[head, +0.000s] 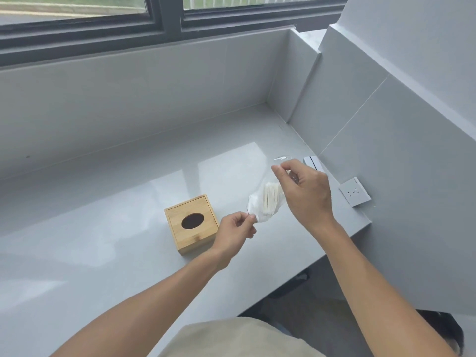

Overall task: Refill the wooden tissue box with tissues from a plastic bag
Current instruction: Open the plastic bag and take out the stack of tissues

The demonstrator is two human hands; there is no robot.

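Note:
A square wooden tissue box (192,224) with a dark oval slot in its lid sits on the grey counter (103,228). Just right of it, held in the air, is a clear plastic bag (265,202) with a stack of cream tissues inside. My left hand (235,233) pinches the bag's lower end beside the box's right edge. My right hand (305,191) pinches the bag's upper end, higher and further right. The bag stretches on a slant between both hands.
A white wall socket (355,191) and a white switch (313,163) sit on the grey wall at the right, close behind my right hand. A dark-framed window runs along the back. The counter's front edge drops off at the lower right.

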